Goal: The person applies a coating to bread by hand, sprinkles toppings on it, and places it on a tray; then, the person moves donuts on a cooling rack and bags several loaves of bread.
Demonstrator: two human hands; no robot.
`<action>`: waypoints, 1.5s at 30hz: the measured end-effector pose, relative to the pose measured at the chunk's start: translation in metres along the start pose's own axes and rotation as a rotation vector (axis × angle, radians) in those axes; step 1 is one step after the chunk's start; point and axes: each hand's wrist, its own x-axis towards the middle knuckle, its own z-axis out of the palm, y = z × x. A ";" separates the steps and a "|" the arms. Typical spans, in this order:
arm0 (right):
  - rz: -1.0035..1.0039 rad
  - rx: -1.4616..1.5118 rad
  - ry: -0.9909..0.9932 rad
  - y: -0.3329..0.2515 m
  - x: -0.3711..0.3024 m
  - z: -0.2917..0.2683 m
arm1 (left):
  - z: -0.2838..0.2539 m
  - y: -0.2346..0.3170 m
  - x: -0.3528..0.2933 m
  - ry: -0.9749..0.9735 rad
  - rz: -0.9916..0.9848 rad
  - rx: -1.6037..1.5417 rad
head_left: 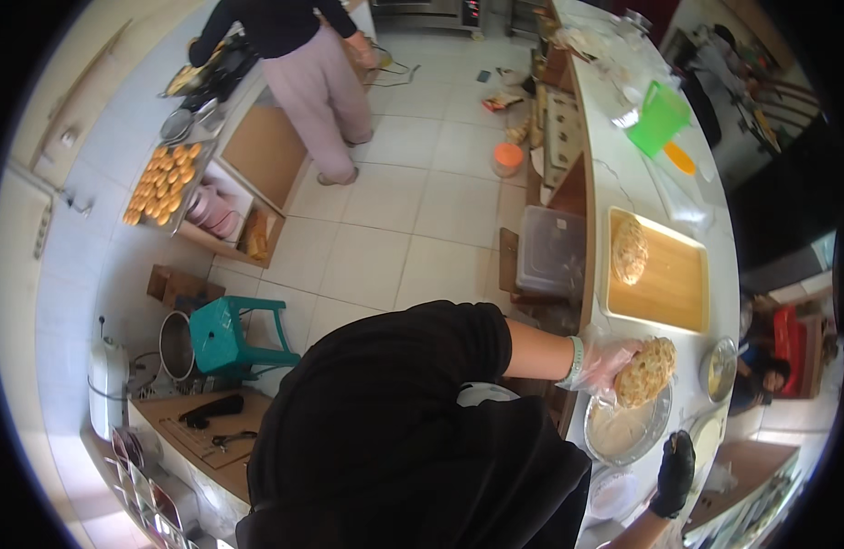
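My left hand (607,359), in a clear plastic glove, grips an oval bread (647,373) with a rough, flaky golden coating. It holds the bread above a round metal bowl (614,430) with a pale layer inside. On the other side of the bowl, my right hand (676,478) wears a black glove. Its fingers are drawn together, and whatever is in them is too small to tell. Beside those fingers stands a round pale container (708,437). A similar coated bread (630,250) lies at one end of a wooden-looking tray (665,316).
A small metal bowl (720,371) stands past the large one. Farther along the counter are a green plastic jug (660,119) and plastic bags (605,50). A teal stool (225,334) stands behind me. Another person (312,73) works by the stove, near a tray of small golden pastries (166,183).
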 end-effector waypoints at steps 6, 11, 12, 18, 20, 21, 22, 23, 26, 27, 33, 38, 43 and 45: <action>0.162 0.414 -0.017 0.025 0.016 0.003 | 0.005 -0.002 -0.002 -0.019 0.049 0.158; -0.051 0.638 -0.008 0.021 0.025 0.011 | 0.015 -0.001 -0.006 0.005 0.106 0.175; 0.042 0.817 -0.042 0.020 0.026 0.010 | 0.014 0.000 -0.006 0.007 0.107 0.179; 0.112 0.952 -0.105 0.014 0.025 0.008 | 0.008 -0.002 -0.004 0.003 0.076 0.147; 0.044 0.794 -0.073 0.026 0.022 0.015 | 0.004 -0.004 -0.001 -0.013 0.065 0.128; 0.143 0.882 -0.061 0.035 0.022 0.017 | 0.004 -0.005 -0.002 -0.014 0.062 0.125; 0.243 0.968 -0.047 0.043 0.020 0.018 | 0.004 -0.006 -0.002 -0.017 0.057 0.135; 0.245 0.969 -0.051 0.033 0.018 0.020 | 0.004 -0.006 -0.003 -0.017 0.059 0.144; 0.011 0.726 0.036 0.002 0.016 0.021 | 0.006 -0.008 -0.003 -0.036 0.043 0.113; 0.104 0.747 0.065 0.004 0.014 0.022 | 0.004 -0.010 0.000 -0.043 0.022 0.108; -0.181 -0.416 0.201 -0.036 0.024 0.017 | -0.005 -0.009 0.005 -0.054 -0.032 0.010; -0.260 0.349 0.162 -0.027 0.042 0.018 | -0.026 -0.003 0.023 -0.040 -0.107 0.011; -0.309 0.583 0.047 -0.048 0.058 0.006 | -0.009 -0.006 0.031 0.056 -0.122 0.113; -0.079 0.332 -0.088 -0.073 0.064 -0.009 | -0.008 -0.009 0.032 0.092 -0.146 0.132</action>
